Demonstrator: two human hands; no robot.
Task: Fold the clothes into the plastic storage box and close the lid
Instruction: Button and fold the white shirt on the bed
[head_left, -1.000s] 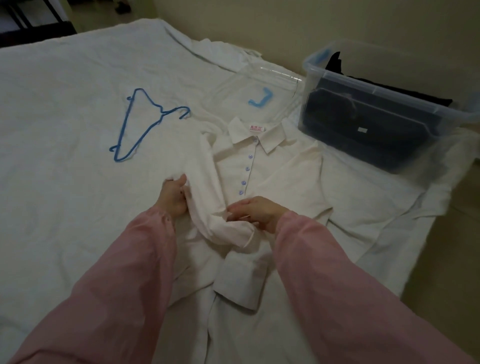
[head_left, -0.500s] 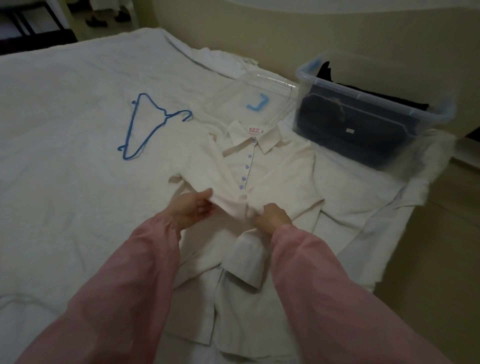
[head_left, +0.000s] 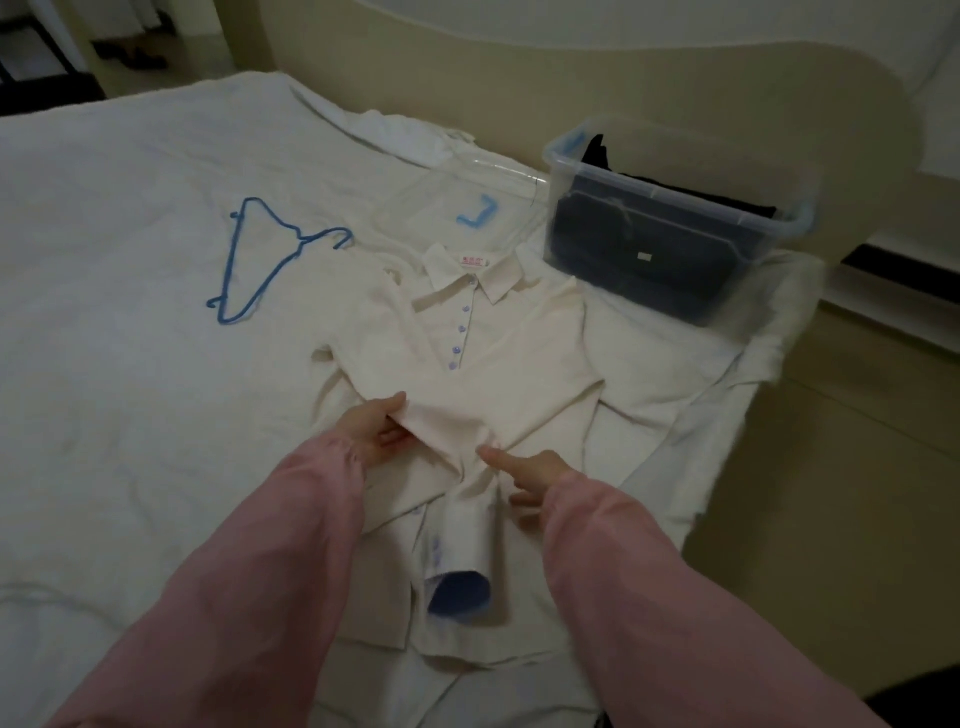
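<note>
Shirt (head_left: 519, 353), frame centre: sleeve (head_left: 452, 415) now drawn across chest; left hand (head_left: 376, 431) pinches its fold, right hand (head_left: 535, 470) released, fingers straight; halving fold likely next.

Loose pink sleeves (head_left: 249, 571) of soft cloth cover both arms — each gathered at the wrist, just above the left hand (head_left: 376, 428) and right hand (head_left: 535, 467).
</note>
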